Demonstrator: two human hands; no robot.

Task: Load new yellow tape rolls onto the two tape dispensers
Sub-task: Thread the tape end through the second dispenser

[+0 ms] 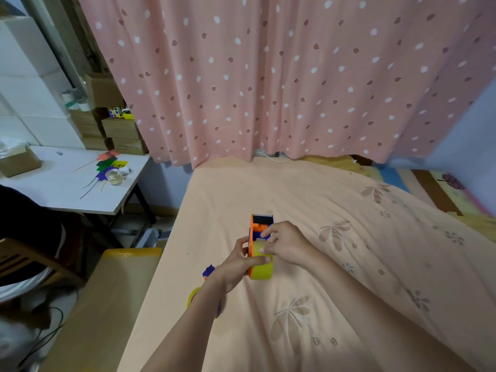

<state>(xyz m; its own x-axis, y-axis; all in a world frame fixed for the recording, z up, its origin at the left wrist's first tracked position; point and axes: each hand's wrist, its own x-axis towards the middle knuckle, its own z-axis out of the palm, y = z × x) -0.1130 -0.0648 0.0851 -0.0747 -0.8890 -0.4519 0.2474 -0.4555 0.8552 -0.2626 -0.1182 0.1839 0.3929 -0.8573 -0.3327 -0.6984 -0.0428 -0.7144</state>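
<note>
Right hand (284,244) fingertips pinched together on the tape at the top of the yellow tape roll (261,267), fingers curled down over the dispenser body. Left hand (237,265) wrapped round the same roll from the near-left side, thumb lying flat across the roll's yellow face, other fingers behind the orange side plate, so clamped on roll and frame together.

The roll sits in the orange tape dispenser (259,232), at its near end; blue inner part shows just above the roll, dark cutter end points away from the person. Dispenser is on or just over the peach bedsheet (308,264), contact unclear under the hands.

Left of the dispenser, partly hidden by the left forearm: a second yellow roll (193,296) on the sheet near the bed's edge, and a blue-and-orange piece (208,271) just above it, likely the second dispenser, mostly hidden.

Beyond the dispenser, pink dotted curtain (268,76) hangs to the far edge of the bed. Far left of the dispenser, white table (67,189) with a glass jar (115,177), coloured paper tags (108,165) and a cardboard box (18,163). Stacked brown boxes (123,135) behind the table, a puzzle cube (116,111) on top.
</note>
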